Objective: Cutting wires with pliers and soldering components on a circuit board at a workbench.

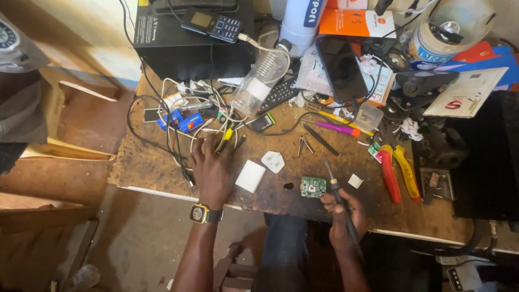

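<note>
Scarred brown wood makes up the worn, stained desk, and nearly everything on it is crowded toward the far edge, which leaves a bare strip along the near edge for working. At the far left corner stands a black rectangular box with a small dark keypad phone laid on top, out of the way. A clear crumpled plastic bottle lies tipped beside it. Toward the right edge a pair of red-and-yellow-handled pliers lies flat, within easy reach.

The left hand, a yellow-cased wristwatch on its wrist, is spread flat with fingers reaching into the tangle of white and black cables, touching them rather than gripping; I cannot tell whether it pins one down. Just right of it lies a white rectangular plastic casing, and beyond that a white plug-faced cover piece.

The right hand, at the near edge, is closed like a pen grip around a dark slim soldering iron, tip angled up and away. The small green square circuit board lies flat just left of that hand, close to the near edge, apart from the iron's tip.
</note>
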